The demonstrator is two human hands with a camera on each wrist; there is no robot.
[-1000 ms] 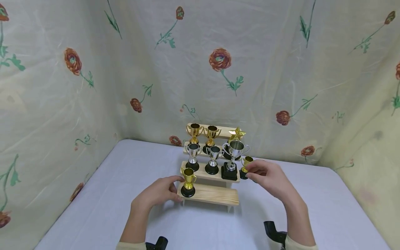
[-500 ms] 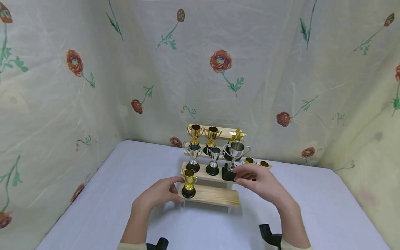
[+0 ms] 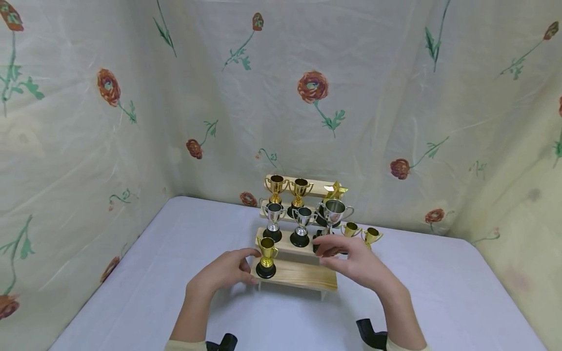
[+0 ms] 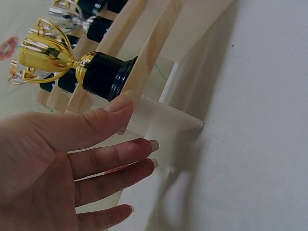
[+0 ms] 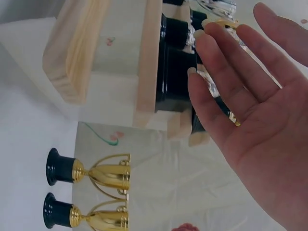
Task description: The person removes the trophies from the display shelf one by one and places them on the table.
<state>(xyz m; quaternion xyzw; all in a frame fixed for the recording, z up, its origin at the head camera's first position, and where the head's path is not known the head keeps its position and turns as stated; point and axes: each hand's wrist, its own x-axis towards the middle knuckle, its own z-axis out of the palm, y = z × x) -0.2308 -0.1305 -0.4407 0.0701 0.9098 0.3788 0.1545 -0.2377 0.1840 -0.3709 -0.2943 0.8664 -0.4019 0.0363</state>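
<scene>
A stepped wooden display stand (image 3: 307, 274) bears small trophies. My left hand (image 3: 226, 270) is at the left end of its lowest step, the thumb (image 4: 120, 102) against the wood and the other fingers extended. Close to that thumb stands a gold trophy (image 4: 50, 53) on a black base. My right hand (image 3: 351, 258) hovers empty before the large silver trophy (image 3: 334, 210), hiding most of its base in the head view. In the right wrist view the fingers (image 5: 226, 72) are fairly straight, beside the large black base (image 5: 175, 77).
Two small gold trophies (image 3: 350, 229) stand on the white table (image 3: 421, 273) right of the stand. Two smaller silver trophies (image 3: 273, 222) occupy the middle step. Higher up are two gold cups (image 3: 276, 187) and a gold star trophy (image 3: 335, 190). A flowered curtain (image 3: 246, 97) hangs behind.
My right hand has moved left from beside a gold trophy at the stand's right to the front of the large silver one. The left hand keeps its place.
</scene>
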